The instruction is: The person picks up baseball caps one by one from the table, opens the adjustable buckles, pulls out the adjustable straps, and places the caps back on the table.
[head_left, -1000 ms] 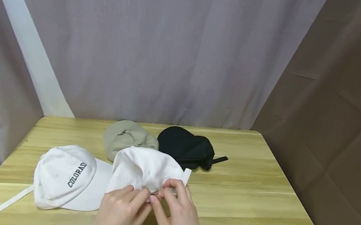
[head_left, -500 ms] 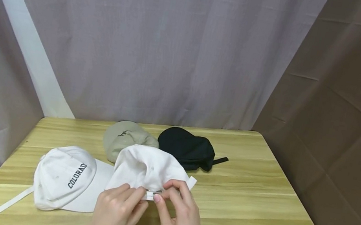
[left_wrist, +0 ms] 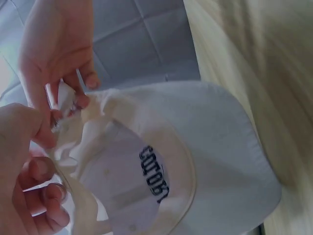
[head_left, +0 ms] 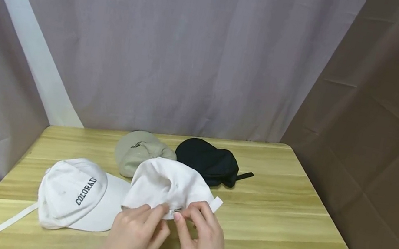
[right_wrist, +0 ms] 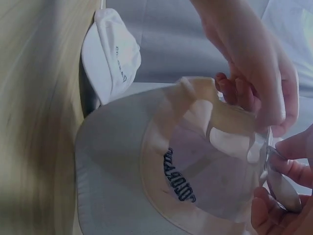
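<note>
A white baseball cap is held between both hands, its back opening toward the person. Its pale brim and mirrored lettering inside the crown show in the wrist views. The left hand pinches the cap's back band left of the small buckle. Close beside it, the right hand pinches the strap at the buckle between thumb and fingers. The strap's loose end sticks out beyond the right fingers. How the strap runs through the buckle is mostly hidden by fingertips.
Another white cap, lettered in front, lies to the left with its long strap trailing. Behind are a beige cap and a black cap. The wooden table meets grey curtains.
The held cap and both hands have shifted slightly right and up. The strap's loose end has swung outward to the right. White band that showed between the fingertips is now more covered.
</note>
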Demonstrator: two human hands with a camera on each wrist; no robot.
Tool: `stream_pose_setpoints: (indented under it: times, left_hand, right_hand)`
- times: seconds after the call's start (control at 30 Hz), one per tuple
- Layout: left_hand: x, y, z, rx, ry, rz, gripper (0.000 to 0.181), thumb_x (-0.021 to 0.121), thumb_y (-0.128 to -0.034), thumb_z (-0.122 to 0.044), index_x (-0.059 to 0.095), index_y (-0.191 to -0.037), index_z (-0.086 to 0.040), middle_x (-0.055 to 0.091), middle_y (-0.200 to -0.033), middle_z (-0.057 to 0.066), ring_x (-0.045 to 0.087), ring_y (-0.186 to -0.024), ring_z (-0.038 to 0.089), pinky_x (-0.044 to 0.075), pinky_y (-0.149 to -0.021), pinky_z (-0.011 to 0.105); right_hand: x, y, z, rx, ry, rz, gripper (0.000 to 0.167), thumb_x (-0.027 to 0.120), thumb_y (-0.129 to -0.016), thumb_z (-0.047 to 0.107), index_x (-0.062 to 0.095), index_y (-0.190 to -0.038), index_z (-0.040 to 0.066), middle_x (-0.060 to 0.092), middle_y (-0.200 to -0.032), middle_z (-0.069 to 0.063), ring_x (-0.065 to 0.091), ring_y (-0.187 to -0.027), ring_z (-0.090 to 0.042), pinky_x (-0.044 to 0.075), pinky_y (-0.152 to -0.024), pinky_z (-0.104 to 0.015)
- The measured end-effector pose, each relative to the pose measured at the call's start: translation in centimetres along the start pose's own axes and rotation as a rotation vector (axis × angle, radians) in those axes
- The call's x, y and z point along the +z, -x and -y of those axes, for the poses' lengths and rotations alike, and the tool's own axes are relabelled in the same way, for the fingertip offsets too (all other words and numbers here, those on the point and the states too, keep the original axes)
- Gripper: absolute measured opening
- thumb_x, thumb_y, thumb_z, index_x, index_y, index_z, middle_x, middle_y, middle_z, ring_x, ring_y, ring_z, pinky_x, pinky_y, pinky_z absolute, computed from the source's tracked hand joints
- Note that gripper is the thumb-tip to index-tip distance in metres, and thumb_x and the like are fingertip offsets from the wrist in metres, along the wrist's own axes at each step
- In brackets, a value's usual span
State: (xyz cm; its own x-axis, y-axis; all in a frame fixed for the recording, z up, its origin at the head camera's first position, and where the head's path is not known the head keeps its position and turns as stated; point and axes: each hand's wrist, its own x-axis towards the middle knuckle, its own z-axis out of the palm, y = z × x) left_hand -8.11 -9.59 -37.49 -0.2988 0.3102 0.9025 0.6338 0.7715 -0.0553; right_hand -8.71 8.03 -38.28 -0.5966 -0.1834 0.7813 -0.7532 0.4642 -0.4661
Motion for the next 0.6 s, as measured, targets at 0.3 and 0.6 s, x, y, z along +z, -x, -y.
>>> stream_pose_setpoints:
  times: [0.3,0.6]
  left_hand:
    - [0.1,0.5,0.1,-0.161,0.128,0.139,0.029,0.052,-0.1017,-0.035,0.069,-0.107,-0.012,0.043,-0.059,-0.014,0.035,-0.049,-0.003,0.028,-0.042,0.015]
    - [-0.8,0.4,0.7,-0.415,0.527,0.381,0.023,0.067,-0.0978,-0.020,0.052,-0.082,-0.027,0.036,-0.063,-0.022,0.034,-0.052,-0.010,0.029,-0.047,0.009]
  right_hand:
    - [-0.1,-0.1,-0.2,0.024,-0.023,0.033,0.012,0.073,-0.092,0.011,0.066,-0.092,0.020,0.057,-0.098,0.006,0.053,-0.075,-0.004,0.043,-0.068,-0.012]
    - [-0.2,0.1,-0.1,0.050,-0.103,0.095,0.011,0.071,-0.094,0.011,0.066,-0.095,0.021,0.058,-0.099,0.007,0.058,-0.081,-0.005,0.048,-0.069,-0.014]
